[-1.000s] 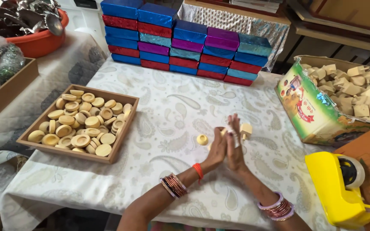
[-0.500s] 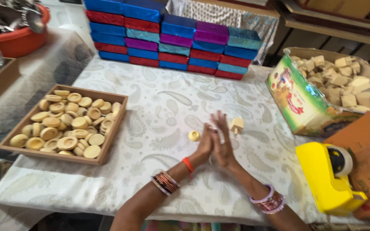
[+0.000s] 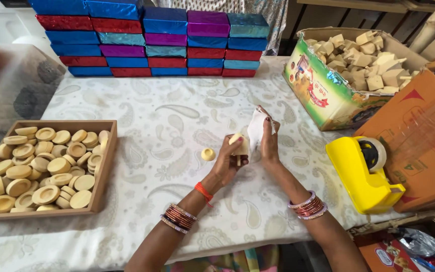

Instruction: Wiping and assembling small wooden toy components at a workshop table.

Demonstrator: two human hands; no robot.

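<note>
Matt pale wooden discs point(image 3: 46, 166) in rough wood tray point(image 3: 107, 166); glossy foil boxes point(image 3: 149, 38); smooth yellow plastic tape dispenser point(image 3: 358, 176); printed cloth on surface point(image 3: 167, 116).

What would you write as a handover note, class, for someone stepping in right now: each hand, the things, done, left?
Left hand: holds a small pale wooden piece.
Right hand: holds a white paper against that piece.
Things: one round piece lies on the tablecloth beside the hands; the wooden tray on the left is full of round pieces.
Done: piece picked up.
Left: paper not yet wrapped around it.
</note>
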